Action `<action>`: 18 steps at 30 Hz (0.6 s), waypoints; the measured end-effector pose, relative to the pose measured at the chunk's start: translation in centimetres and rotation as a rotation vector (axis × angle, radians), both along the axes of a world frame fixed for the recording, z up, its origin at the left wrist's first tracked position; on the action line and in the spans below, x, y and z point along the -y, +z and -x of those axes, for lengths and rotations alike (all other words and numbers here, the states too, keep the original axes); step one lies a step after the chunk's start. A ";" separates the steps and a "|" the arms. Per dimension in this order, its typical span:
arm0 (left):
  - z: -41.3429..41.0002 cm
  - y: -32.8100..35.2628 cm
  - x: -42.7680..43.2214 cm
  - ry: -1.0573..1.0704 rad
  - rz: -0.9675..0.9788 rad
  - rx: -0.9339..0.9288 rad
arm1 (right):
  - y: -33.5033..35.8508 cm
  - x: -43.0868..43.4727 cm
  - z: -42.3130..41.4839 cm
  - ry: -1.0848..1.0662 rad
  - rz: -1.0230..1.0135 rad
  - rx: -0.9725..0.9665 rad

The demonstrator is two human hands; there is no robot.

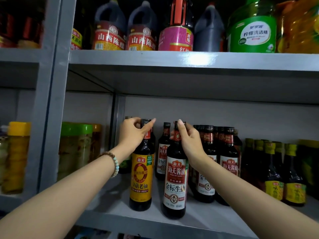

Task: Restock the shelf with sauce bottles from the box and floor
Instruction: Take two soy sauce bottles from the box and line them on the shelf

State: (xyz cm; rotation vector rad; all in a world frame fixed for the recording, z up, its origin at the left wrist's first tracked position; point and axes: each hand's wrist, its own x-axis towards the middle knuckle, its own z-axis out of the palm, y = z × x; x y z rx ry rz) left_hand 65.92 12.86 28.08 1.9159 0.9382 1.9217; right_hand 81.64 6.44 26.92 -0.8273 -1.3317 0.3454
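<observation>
Yellow-label bottle (141, 176), white-red-label bottle (175, 181), seemingly grey shelf (172, 59).

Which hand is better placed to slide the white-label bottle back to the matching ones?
Right. The right hand pinches the neck of the white-label bottle; the left hand is busy holding the yellow-label bottle.

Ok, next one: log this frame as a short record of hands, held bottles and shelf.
left hand: grips neck of yellow-label bottle
right hand: grips neck of white-label bottle
held bottles: both upright, apparently standing near the front of the shelf
behind: rows of dark sauce bottles
upper level: large jugs
</observation>
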 end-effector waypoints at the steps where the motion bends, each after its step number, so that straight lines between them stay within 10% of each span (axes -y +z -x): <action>1: -0.1 0.0 -0.1 -0.003 -0.005 -0.005 | -0.1 -0.1 0.0 -0.001 -0.003 0.001; 18: -0.2 -2.5 0.3 -0.097 0.150 -0.095 | -1.8 2.6 -0.8 0.021 0.237 0.145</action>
